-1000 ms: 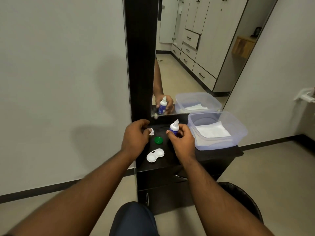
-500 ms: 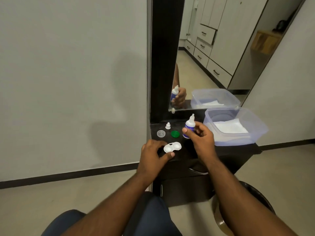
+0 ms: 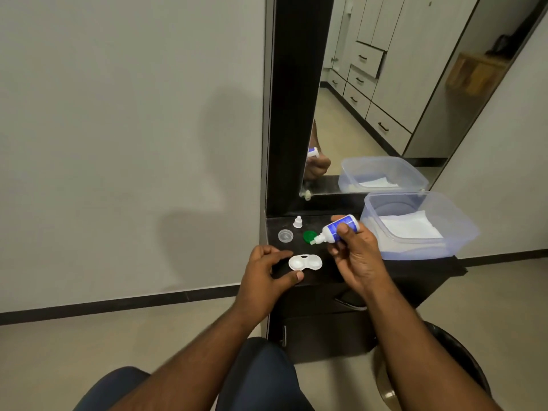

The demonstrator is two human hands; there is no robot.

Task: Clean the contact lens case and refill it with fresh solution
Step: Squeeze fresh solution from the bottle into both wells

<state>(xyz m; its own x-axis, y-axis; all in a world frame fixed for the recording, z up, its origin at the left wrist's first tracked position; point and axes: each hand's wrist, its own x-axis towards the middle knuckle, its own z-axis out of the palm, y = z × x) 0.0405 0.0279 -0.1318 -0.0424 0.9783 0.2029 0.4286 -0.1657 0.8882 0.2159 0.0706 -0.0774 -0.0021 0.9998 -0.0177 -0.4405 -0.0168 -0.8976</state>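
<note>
Fingers [image 3: 344,229] tilting solution bottle [image 3: 338,229], case [image 3: 305,262] uncapped

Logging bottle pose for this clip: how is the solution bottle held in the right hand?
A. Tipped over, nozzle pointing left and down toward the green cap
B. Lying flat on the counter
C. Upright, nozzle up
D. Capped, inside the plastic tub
A: the right hand holds the solution bottle tilted, its uncapped nozzle aimed down-left by the green cap.
</note>
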